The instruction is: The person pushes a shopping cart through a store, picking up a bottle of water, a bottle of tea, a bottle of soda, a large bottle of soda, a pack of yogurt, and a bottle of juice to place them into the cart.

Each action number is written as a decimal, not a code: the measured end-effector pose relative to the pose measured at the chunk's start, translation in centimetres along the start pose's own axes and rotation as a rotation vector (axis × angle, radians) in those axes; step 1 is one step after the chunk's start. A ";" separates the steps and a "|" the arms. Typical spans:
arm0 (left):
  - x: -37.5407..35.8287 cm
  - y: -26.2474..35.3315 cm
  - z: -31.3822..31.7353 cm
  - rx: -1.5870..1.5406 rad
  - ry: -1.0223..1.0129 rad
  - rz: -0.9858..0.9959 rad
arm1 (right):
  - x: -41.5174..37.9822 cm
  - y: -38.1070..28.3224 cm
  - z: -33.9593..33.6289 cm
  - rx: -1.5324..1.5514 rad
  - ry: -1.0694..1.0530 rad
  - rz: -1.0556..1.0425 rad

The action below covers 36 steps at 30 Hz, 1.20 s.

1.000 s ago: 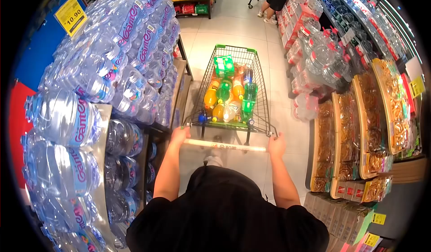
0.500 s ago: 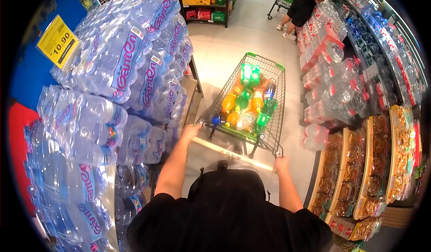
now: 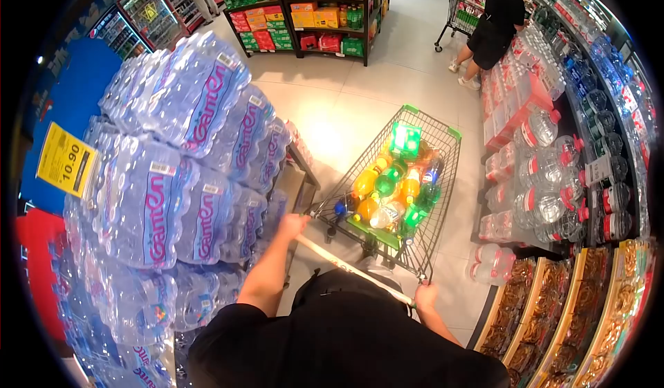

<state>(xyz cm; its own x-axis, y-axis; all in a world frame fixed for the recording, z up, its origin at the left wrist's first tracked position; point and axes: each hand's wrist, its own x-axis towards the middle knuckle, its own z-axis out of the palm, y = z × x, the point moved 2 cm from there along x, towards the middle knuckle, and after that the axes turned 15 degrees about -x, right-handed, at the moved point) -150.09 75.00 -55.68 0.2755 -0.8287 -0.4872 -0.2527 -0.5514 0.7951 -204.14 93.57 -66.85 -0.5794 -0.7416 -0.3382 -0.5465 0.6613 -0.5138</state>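
Both my hands grip the pale handlebar (image 3: 349,268) of a shopping cart. My left hand (image 3: 294,227) is wrapped round the bar's left end, close to the stacked water packs. At the other end, my right hand (image 3: 426,295) is closed round the bar, lower in view. Ahead of the bar stands the wire shopping cart (image 3: 453,173) with green corners. Inside lie orange soda bottles (image 3: 364,183), green bottles (image 3: 391,178), a clear bottle (image 3: 387,214) and a green pack (image 3: 405,140).
Shrink-wrapped water packs (image 3: 162,208) rise on my left beside a yellow price sign (image 3: 67,160). To the right are large water bottles (image 3: 543,180) and racks of packaged snacks (image 3: 532,312). A person in black (image 3: 501,21) stands ahead near another cart (image 3: 463,16). Drink shelves (image 3: 297,4) stand at the back.
The view has tilted up and turned, showing more of the far shelves. The cart appears lower and further right, angled more to the right. Both hands stay on the bar.
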 end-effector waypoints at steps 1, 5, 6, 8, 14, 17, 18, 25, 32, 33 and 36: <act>1.5 0.2 0.4 -0.001 0.009 -0.035 | 1.2 -1.2 -0.2 0.005 -0.007 0.007; 5.5 3.0 1.7 0.058 0.016 0.103 | 4.7 -5.2 -2.6 0.005 -0.038 -0.018; 6.5 3.9 2.1 0.061 0.034 0.035 | 6.2 -6.0 -2.6 -0.018 -0.040 -0.008; 8.3 5.8 3.0 0.082 0.034 0.019 | 9.6 -7.1 -2.0 0.005 -0.005 -0.057; 14.7 11.5 4.7 0.002 0.055 -0.016 | 17.8 -10.5 -0.5 -0.038 -0.005 -0.035; 17.9 15.7 4.9 0.037 0.040 0.026 | 22.1 -11.9 0.9 -0.051 0.005 -0.010; 19.0 16.3 5.0 0.059 0.026 0.076 | 19.5 -18.8 -3.4 -0.011 -0.118 0.070; 27.8 19.1 5.4 0.528 -0.110 0.656 | 27.7 -21.4 0.9 -0.004 0.030 0.030; 29.9 23.9 4.6 0.040 0.010 0.004 | 33.4 -24.2 1.3 -0.164 -0.048 -0.062; 30.1 24.1 4.3 0.021 0.024 0.002 | 32.8 -25.6 0.5 -0.181 -0.030 -0.200; 32.0 23.8 4.4 -0.008 0.008 -0.022 | 34.7 -29.6 0.4 -0.126 0.000 -0.126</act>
<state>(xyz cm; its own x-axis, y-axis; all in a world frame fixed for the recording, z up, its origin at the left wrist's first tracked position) -151.42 34.93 -53.93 0.2877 -0.8159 -0.5015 -0.2391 -0.5683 0.7873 -207.83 48.17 -63.64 -0.5013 -0.8196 -0.2774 -0.6866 0.5719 -0.4490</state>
